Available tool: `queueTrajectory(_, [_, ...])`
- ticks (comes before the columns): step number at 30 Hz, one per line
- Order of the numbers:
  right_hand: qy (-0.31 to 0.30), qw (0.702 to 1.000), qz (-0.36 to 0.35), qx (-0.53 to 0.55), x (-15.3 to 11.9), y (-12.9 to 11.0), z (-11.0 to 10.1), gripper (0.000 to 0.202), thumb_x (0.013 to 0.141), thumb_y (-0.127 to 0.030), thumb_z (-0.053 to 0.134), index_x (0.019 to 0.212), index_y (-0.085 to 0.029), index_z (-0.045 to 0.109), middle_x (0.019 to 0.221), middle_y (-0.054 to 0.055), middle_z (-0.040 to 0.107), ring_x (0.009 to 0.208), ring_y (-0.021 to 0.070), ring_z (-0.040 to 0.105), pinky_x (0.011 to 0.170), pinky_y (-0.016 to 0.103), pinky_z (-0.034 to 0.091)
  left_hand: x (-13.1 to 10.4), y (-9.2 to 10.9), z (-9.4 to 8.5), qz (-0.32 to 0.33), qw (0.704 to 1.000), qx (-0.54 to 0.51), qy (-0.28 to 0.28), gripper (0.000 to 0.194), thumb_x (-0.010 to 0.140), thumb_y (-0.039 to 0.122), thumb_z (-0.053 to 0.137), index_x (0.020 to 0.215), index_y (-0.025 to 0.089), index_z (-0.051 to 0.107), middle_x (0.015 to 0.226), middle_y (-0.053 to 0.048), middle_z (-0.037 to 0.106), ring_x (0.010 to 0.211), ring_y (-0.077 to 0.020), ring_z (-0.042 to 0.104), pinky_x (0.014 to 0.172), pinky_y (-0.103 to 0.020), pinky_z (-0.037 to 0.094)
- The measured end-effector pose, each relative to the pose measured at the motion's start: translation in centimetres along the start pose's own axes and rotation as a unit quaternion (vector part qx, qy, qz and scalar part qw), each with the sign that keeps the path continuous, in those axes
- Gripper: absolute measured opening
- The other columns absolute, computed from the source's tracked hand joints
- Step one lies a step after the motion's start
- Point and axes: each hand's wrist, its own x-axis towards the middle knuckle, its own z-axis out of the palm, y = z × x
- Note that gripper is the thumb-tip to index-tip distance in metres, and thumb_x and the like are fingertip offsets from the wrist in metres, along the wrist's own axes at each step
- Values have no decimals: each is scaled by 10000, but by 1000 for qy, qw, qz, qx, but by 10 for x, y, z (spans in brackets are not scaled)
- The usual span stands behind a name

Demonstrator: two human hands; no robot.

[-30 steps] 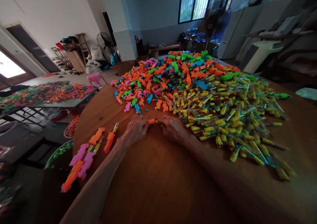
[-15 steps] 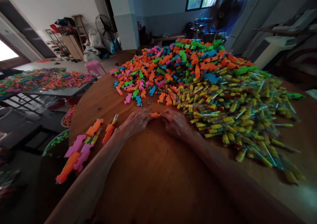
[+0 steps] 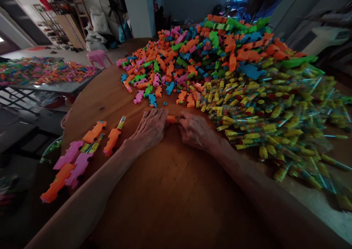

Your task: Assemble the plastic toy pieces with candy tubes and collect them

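In the middle of the round wooden table [image 3: 165, 190], a small orange toy car [image 3: 171, 119] lies between my two hands. My left hand [image 3: 152, 127] is closed around its left end, knuckles up. My right hand [image 3: 194, 128] has its fingers pinched at the car's right end, where a bit of yellow shows; most of what those fingers grip is hidden. Left of my forearm lies an orange toy car with a clear-tipped yellow tube [image 3: 112, 141] stuck in its end. Beside it are more joined cars, including a pink one [image 3: 78, 168] and an orange one [image 3: 59, 183].
A tall heap of colourful toy cars [image 3: 189, 54] covers the table's far side. Yellow-wrapped tubes [image 3: 264, 117] are piled on the right. Further off stand a second table loaded with toys [image 3: 46, 71], a pink stool [image 3: 99, 57] and a standing fan [image 3: 111, 7].
The view has tipped downward and closer. My left hand's fingers now lie further over the orange car, while my right hand stays at its right end.
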Motion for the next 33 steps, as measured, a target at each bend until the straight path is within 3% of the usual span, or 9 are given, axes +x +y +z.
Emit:
queueTrajectory(7, [-14, 999, -4, -30, -1, -5, -5, 249, 896, -137, 451, 1006, -122, 674, 1044, 106, 629, 692, 163, 499, 608, 328, 325, 8, -7, 5, 35, 999, -6, -41, 451, 891, 21, 430, 1335, 83, 473, 1338, -162, 538, 1299, -291, 445, 1126, -466, 377])
queueTrajectory(13, [-10, 1000, -16, -25, 0, -3, -3, 238, 924, -158, 442, 959, -131, 676, 1042, 103, 630, 715, 165, 514, 615, 323, 336, 3, -4, 10, 27, 997, -66, 15, 357, 994, 115, 391, 1343, 83, 458, 1365, -168, 541, 1252, -265, 494, 1073, -414, 440])
queueTrajectory(17, [-9, 1000, -1, -19, -1, -4, 0, 259, 951, -179, 446, 1039, -125, 683, 1082, 109, 637, 756, 177, 549, 625, 321, 348, 2, -5, 14, 19, 997, -77, 26, 329, 1014, 186, 412, 1326, 111, 481, 1342, -158, 567, 1198, -275, 527, 1051, -422, 450])
queueTrajectory(21, [-4, 999, 31, -16, -6, -12, 2, 279, 986, -215, 444, 1113, -140, 681, 1119, 109, 647, 759, 177, 574, 615, 317, 358, 1, -5, 16, 21, 996, -73, 56, 425, 1003, 180, 423, 1424, 127, 420, 1439, -159, 529, 1303, -284, 496, 1102, -428, 422])
queueTrajectory(23, [13, 999, 49, 0, -6, -16, 1, 267, 1003, -242, 445, 1083, -160, 687, 1102, 96, 652, 801, 179, 596, 646, 301, 389, -1, -6, 12, 27, 995, -66, 67, 400, 1003, 156, 395, 1396, 175, 471, 1438, -127, 545, 1314, -272, 498, 1109, -423, 417])
queueTrajectory(26, [71, 991, 117, 10, -2, -16, -2, 311, 1039, -294, 392, 1027, -169, 676, 1101, 105, 644, 880, 188, 619, 698, 280, 431, -11, -8, 3, 22, 996, -47, 70, 346, 1013, 144, 348, 1263, 224, 574, 1328, -94, 625, 1230, -256, 553, 1082, -442, 428])
queueTrajectory(28, [98, 980, 170, -15, 6, -9, -3, 348, 1052, -305, 340, 1113, -159, 650, 1186, 138, 618, 879, 197, 625, 692, 286, 452, -24, -14, 0, -10, 997, -18, 78, 319, 1023, 180, 354, 1216, 235, 601, 1292, -95, 642, 1226, -273, 554, 1075, -479, 424])
queueTrajectory(31, [73, 977, 193, -60, 25, 5, -5, 382, 1028, -262, 337, 1299, -139, 577, 1361, 202, 531, 894, 226, 633, 698, 326, 492, -47, -27, 1, -75, 989, 57, 117, 310, 1013, 221, 388, 1211, 206, 627, 1309, -133, 625, 1316, -338, 485, 1095, -549, 393])
queueTrajectory(33, [51, 978, 189, -66, 36, 13, -6, 381, 993, -228, 388, 1308, -137, 583, 1391, 210, 518, 961, 251, 631, 758, 360, 517, -59, -37, 4, -101, 980, 99, 141, 325, 1004, 232, 392, 1203, 170, 641, 1317, -158, 613, 1344, -374, 451, 1103, -583, 376])
